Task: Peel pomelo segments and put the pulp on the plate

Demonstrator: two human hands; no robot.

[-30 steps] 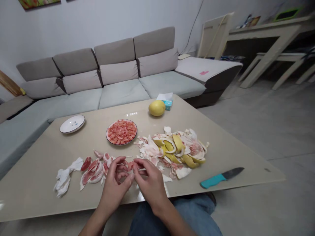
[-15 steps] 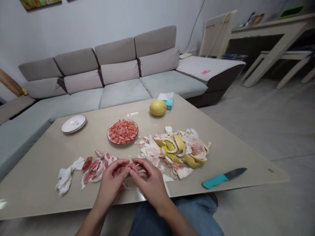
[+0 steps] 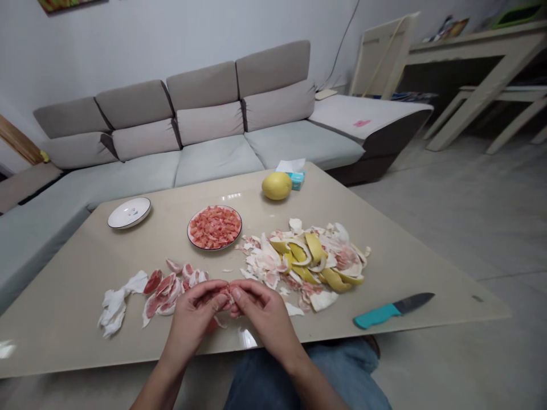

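Over the near edge of the table, my left hand [image 3: 199,310] and my right hand [image 3: 262,313] meet at the fingertips. Both are closed on a piece of pink pomelo flesh [image 3: 228,293], which the fingers partly hide. Left of my hands lie several pomelo segments [image 3: 164,296] with whitish skin on them. Beyond, a dark-rimmed plate [image 3: 190,241] is heaped with small peeled pomelo pieces [image 3: 215,226]. To the right spreads a pile of yellow pomelo rind [image 3: 314,247] and white membrane [image 3: 265,259].
A knife [image 3: 393,310] with a teal handle lies near the right front edge. A crumpled white tissue [image 3: 115,310] is at left, with a white plate [image 3: 129,213] behind it. A whole pomelo [image 3: 277,186] stands by a tissue box [image 3: 296,177] at the back. A sofa [image 3: 213,162] lies beyond.
My fingertips have come closer together on the pomelo piece, and my right thumb has lifted a little. The view has shifted slightly; the other things lie as before.
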